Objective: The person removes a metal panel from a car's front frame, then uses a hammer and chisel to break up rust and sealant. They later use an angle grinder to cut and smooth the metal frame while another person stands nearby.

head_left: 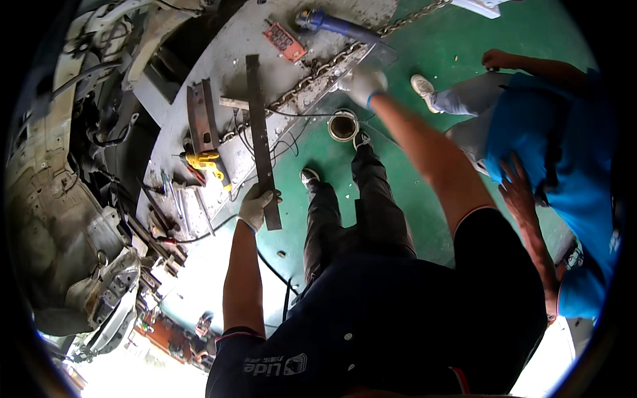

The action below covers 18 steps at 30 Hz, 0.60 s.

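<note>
My left hand, in a pale work glove, is closed around the lower part of a long flat dark metal bar. The bar slants up and away over the grey metal platform. Stretched far forward, my gloved right hand is smeared by motion, so its fingers cannot be made out. It is over the platform's edge, close to a rusty chain. Beyond it lies a blue angle grinder, beside an orange handheld remote.
A yellow power drill, a rusty channel piece and several hand tools lie on the platform. Black cables trail over its edge. A round can stands by my foot. A stripped vehicle body fills the left. A person in blue stands right.
</note>
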Tool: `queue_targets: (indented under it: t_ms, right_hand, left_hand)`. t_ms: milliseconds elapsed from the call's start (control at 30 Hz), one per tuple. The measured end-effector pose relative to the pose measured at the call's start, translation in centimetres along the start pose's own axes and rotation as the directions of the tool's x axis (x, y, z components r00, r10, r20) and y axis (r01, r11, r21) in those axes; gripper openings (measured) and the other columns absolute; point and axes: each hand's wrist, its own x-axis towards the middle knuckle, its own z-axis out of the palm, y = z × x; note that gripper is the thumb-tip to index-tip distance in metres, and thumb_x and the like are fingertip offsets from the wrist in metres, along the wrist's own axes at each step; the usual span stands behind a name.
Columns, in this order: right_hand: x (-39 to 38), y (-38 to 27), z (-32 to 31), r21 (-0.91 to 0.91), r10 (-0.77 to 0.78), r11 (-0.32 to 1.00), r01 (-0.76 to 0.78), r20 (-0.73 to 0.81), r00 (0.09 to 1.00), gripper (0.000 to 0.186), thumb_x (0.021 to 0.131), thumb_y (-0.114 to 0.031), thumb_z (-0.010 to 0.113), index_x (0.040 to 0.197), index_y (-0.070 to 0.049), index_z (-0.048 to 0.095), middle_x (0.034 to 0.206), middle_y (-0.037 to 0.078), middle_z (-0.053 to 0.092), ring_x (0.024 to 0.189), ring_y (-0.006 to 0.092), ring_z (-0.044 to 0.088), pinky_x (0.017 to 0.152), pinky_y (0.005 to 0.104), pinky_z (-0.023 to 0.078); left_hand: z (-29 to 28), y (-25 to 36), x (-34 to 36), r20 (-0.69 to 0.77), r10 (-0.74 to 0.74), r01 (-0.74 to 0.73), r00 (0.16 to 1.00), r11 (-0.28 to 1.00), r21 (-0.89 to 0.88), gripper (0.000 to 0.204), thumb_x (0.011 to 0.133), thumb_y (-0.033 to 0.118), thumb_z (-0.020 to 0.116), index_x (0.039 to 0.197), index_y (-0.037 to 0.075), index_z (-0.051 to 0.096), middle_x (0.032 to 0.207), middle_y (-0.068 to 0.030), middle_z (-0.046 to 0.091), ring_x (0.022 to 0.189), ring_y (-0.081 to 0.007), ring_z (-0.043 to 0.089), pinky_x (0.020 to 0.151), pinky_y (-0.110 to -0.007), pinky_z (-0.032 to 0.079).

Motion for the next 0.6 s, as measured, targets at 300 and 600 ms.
queue_targets:
  t_ms: [300, 600]
  right_hand:
    - [17.0, 3.3, -1.8, -0.243, 0.031, 0.969, -0.038, -0.030, 0.999, 0.069, 0.079, -0.050, 0.078, 0.135, -0.014, 0.059, 0.124, 0.019, 0.068, 0.112, 0.0352, 0.068, 0.096, 0.0484, 0.055]
    - [13.1, 2.0, -2.5, -0.063, 0.170, 0.984, -0.169, 0.012, 0.985, 0.062, 0.072, -0.052, 0.081, 0.115, -0.009, 0.072, 0.109, 0.021, 0.074, 0.102, 0.0385, 0.072, 0.089, 0.0480, 0.058]
  left_hand:
    - [-1.7, -0.2, 1.7, -0.020, -0.070, 0.073, 0.997, 0.946, 0.315, 0.018, 0.101, 0.005, 0.059, 0.117, -0.003, 0.059, 0.100, -0.0103, 0.070, 0.091, -0.0187, 0.067, 0.085, -0.034, 0.057]
    - [-6.5, 1.3, -0.6, -0.012, -0.111, 0.108, 0.994, 0.932, 0.347, 0.015, 0.100, 0.003, 0.060, 0.114, -0.001, 0.061, 0.091, -0.0086, 0.067, 0.080, -0.0157, 0.065, 0.073, -0.030, 0.056]
